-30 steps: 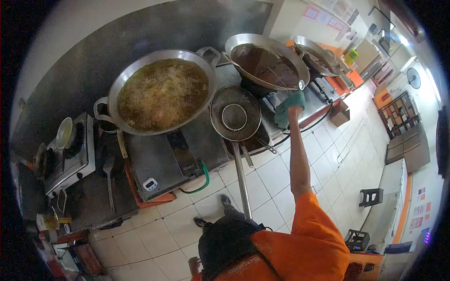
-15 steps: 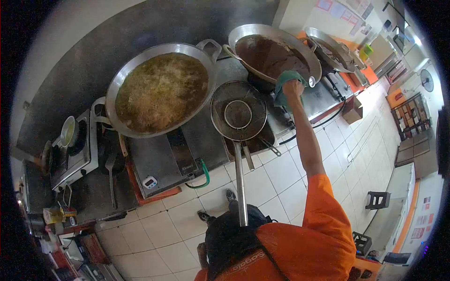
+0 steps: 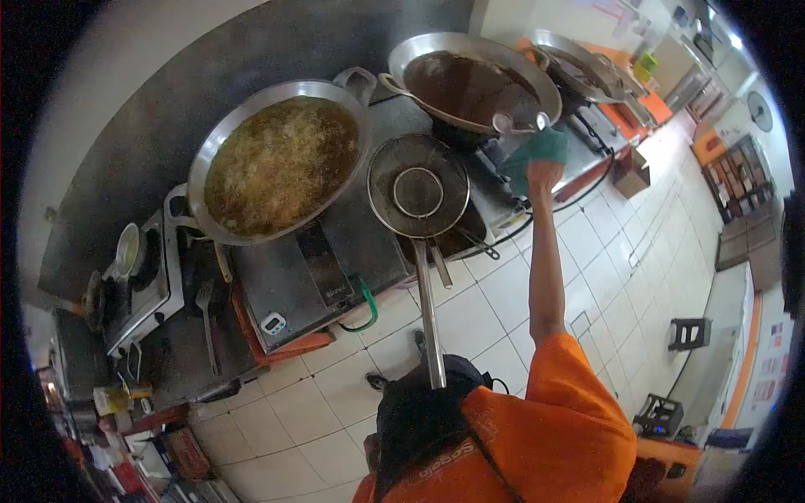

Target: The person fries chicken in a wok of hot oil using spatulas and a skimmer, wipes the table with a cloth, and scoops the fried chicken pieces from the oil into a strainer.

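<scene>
My right hand is closed on a green cloth, at the end of my outstretched arm. It is just in front of the near rim of a large wok of dark brown liquid. Small shiny round parts show between the cloth and that rim; I cannot make out what they are. Left of this wok, another large wok holds bubbling oil with food frying in it. Between them, a round mesh strainer lies with its long handle toward my body, a smaller ring-shaped strainer inside it. My left hand is out of view.
A third wok stands at the far right. A small timer lies on the counter's front edge. Further left are a spatula and a small stove with a pan. Black stools stand on the tiled floor.
My right hand has drawn back from the brown-liquid wok's rim with the green cloth, which now hangs lower in front of it. The view has shifted slightly.
</scene>
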`<state>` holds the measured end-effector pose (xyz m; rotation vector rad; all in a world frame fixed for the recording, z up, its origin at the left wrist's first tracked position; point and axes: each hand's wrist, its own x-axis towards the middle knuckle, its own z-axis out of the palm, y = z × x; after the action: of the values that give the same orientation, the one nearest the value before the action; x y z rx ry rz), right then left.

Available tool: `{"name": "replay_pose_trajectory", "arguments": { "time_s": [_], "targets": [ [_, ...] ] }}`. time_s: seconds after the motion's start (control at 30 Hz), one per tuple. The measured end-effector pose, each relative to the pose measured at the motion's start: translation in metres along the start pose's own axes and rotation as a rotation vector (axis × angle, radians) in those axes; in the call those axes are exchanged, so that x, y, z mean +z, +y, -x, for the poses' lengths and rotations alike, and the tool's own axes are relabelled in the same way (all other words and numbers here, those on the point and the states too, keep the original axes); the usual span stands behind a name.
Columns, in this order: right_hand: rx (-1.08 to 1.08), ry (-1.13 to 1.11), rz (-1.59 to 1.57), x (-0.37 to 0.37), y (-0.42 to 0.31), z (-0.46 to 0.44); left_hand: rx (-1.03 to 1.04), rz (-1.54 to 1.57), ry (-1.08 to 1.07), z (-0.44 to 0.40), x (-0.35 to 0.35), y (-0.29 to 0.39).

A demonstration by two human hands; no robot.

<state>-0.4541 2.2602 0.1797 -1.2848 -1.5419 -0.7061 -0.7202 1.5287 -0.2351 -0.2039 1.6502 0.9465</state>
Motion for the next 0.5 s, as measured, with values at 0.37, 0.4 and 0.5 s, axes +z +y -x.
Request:
{"name": "replay_pose_trajectory", "arguments": {
  "time_s": [0.37, 0.4, 0.5],
  "targets": [
    [0.332, -0.386, 0.033, 0.015, 0.222, 0.105, 0.072, 0.043, 0.005, -0.035, -0.013, 0.054],
    [0.062, -0.479, 0.419, 0.034, 0.253, 0.101, 0.284, 0.133, -0.099, -0.028, -0.009, 0.063],
    [0.088, -0.340, 0.256, 0.077, 0.331, 0.083, 0.396, 0.335, -0.144, -0.079, 0.030, 0.089]
  ]
}}
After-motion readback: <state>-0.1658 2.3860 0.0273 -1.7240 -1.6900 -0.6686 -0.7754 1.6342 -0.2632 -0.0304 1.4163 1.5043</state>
